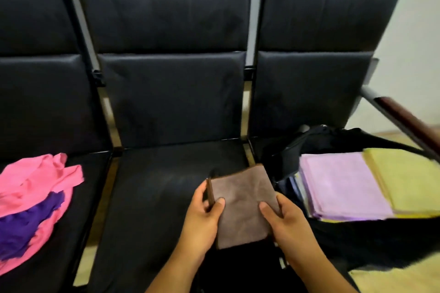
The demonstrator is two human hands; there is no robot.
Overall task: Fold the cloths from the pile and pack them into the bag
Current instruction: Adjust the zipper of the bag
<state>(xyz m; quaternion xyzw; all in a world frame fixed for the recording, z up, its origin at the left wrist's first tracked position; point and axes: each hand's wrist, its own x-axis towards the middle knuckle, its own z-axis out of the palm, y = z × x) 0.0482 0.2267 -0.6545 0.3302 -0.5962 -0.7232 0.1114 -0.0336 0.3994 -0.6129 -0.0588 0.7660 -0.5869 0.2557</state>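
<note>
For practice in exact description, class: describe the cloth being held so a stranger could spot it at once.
Find the row of black seats, then the middle one's front edge. There the left hand and right hand grip a folded brown cloth. It alone is brown: the pile is pink and purple, the cloths in the bag lilac and yellow.

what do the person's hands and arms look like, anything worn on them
Both the left hand and right hand are bare: no gloves, rings or watch visible. The left forearm and right forearm are bare too, with no sleeves in view.
</note>
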